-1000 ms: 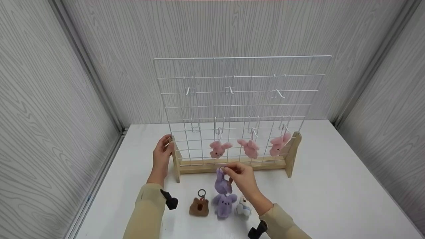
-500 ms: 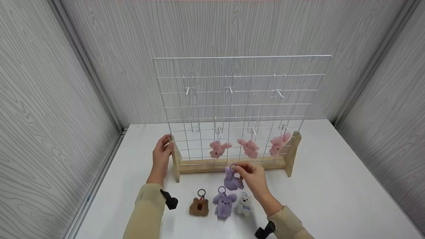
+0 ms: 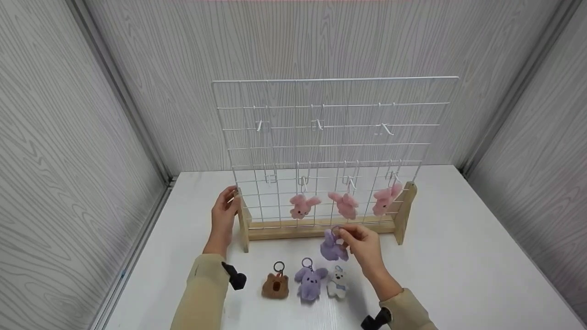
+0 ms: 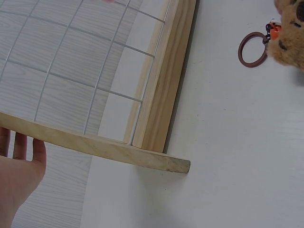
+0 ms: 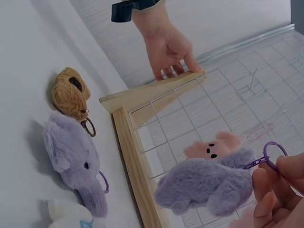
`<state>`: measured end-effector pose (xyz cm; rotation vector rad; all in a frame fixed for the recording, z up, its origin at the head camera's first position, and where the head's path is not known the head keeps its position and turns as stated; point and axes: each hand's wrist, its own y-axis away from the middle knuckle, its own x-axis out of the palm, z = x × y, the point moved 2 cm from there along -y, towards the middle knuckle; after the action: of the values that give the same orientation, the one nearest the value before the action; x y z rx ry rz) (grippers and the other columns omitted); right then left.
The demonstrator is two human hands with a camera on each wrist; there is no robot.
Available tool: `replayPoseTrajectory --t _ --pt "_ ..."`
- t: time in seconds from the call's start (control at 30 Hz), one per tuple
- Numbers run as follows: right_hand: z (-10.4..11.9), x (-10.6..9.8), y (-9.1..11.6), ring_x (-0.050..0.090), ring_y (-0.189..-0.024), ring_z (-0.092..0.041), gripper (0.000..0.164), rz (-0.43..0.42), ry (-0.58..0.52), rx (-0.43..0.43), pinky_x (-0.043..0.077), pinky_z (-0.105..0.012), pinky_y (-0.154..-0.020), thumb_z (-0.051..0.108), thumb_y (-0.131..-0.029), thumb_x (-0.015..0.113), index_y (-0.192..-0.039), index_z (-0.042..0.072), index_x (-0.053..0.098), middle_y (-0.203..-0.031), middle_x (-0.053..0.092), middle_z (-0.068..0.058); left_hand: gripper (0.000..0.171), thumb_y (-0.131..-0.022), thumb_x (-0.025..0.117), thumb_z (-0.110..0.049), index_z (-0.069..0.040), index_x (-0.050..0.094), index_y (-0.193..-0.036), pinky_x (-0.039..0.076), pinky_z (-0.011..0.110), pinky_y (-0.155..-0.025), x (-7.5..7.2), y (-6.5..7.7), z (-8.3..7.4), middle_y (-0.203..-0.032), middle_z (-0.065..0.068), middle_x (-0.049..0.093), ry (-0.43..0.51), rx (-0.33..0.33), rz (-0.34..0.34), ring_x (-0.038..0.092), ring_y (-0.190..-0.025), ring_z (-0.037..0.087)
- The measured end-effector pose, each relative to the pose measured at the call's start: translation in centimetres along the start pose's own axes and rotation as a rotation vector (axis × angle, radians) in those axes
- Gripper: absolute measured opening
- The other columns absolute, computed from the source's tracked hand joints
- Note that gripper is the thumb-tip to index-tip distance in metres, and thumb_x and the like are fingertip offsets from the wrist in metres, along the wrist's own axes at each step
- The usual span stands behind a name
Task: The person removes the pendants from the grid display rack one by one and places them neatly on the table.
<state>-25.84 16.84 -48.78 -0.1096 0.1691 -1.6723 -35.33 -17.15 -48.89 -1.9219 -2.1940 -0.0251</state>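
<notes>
My right hand point(image 3: 363, 243) pinches the purple ring of a plush rabbit keychain point(image 5: 204, 185) between thumb and fingertips. The purple rabbit dangles in front of the rack's lower bar. At the rack's left end, my left hand point(image 3: 224, 213) grips the wooden upright point(image 4: 95, 147) of the wire grid rack point(image 3: 321, 231). Three pink plush rabbits, the left point(image 3: 302, 206), middle point(image 3: 345, 205) and right one point(image 3: 385, 200), hang from lower hooks. On the table lie a brown plush keychain point(image 3: 275, 286), a second purple plush keychain point(image 3: 311, 283) and a white plush bear point(image 3: 337, 284).
Nothing hangs on the upper-row hooks, left point(image 3: 259, 125), middle point(image 3: 319, 124) and right point(image 3: 386, 129). The lower-left hook point(image 3: 270, 178) is bare too. Pale wood-grain panels point(image 3: 160, 55) enclose the white table point(image 3: 458, 256).
My right hand has moved to the right with the purple rabbit, uncovering the second purple keychain's ring and the white bear. My left hand stays on the upright.
</notes>
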Motion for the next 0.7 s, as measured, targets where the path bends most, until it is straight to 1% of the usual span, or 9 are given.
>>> replayPoseTrajectory --t 0.17,0.27,0.33,0.4,0.5,0.6,0.7 --pt "-0.7 -1.0 0.1 0.057 -0.063 -0.02 0.018 -0.015 0.009 0.006 0.042 -0.021 -0.049 0.012 -0.085 0.068 -0.098 -0.002 0.069 -0.084 0.066 -0.016 0.039 -0.097 0.049 -0.009 -0.007 0.042 -0.136 0.037 0.038 -0.097 0.3 0.6 -1.1 -0.136 0.014 0.039 0.022 -0.012 0.016 0.041 -0.12 0.022" --pt "-1.1 -1.6 0.3 0.057 -0.062 -0.02 0.017 -0.033 0.014 0.019 0.042 -0.022 -0.049 0.01 -0.086 0.067 -0.099 -0.002 0.069 -0.083 0.066 -0.015 0.04 -0.097 0.048 -0.008 -0.006 0.041 -0.137 0.037 0.039 -0.098 0.5 1.1 -1.7 -0.137 0.015 0.038 0.01 -0.017 0.027 0.04 -0.121 0.023" --pt "-1.4 -2.1 0.5 0.057 -0.061 -0.019 0.016 -0.049 0.022 0.029 0.042 -0.022 -0.049 0.008 -0.086 0.067 -0.098 -0.003 0.068 -0.082 0.066 -0.014 0.041 -0.098 0.047 -0.008 -0.006 0.04 -0.137 0.037 0.038 -0.098 0.6 1.1 -1.8 -0.137 0.015 0.038 -0.004 -0.02 0.027 0.04 -0.121 0.023" --pt "-1.6 -2.5 0.6 0.057 -0.06 -0.018 0.015 -0.065 0.034 0.042 0.042 -0.022 -0.048 0.007 -0.086 0.067 -0.096 -0.004 0.067 -0.081 0.067 -0.014 0.04 -0.098 0.047 -0.008 -0.006 0.04 -0.137 0.037 0.039 -0.098 0.5 1.0 -1.7 -0.137 0.014 0.038 -0.006 -0.02 0.022 0.04 -0.122 0.023" --pt "-1.9 -3.0 0.9 0.058 -0.06 -0.019 0.014 -0.084 0.048 0.051 0.042 -0.021 -0.048 0.006 -0.085 0.067 -0.093 -0.005 0.066 -0.081 0.067 -0.015 0.04 -0.097 0.048 -0.009 -0.008 0.041 -0.136 0.037 0.039 -0.099 0.3 0.6 -1.1 -0.137 0.014 0.039 0.001 -0.013 0.017 0.04 -0.122 0.023" --pt "-2.1 -3.6 1.2 0.058 -0.06 -0.019 0.014 -0.095 0.065 0.058 0.043 -0.022 -0.048 0.006 -0.085 0.067 -0.094 -0.005 0.066 -0.082 0.067 -0.016 0.039 -0.097 0.049 -0.011 -0.009 0.042 -0.136 0.037 0.04 -0.099 0.1 0.2 -0.3 -0.137 0.013 0.04 0.002 -0.002 0.015 0.041 -0.121 0.022" --pt "-2.3 -4.0 1.4 0.058 -0.061 -0.019 0.014 -0.097 0.076 0.072 0.044 -0.024 -0.049 0.007 -0.086 0.067 -0.095 -0.004 0.067 -0.082 0.067 -0.016 0.039 -0.097 0.049 -0.011 -0.01 0.044 -0.135 0.038 0.039 -0.098 0.0 0.1 0.0 -0.135 0.01 0.041 -0.014 0.007 0.007 0.042 -0.12 0.02"
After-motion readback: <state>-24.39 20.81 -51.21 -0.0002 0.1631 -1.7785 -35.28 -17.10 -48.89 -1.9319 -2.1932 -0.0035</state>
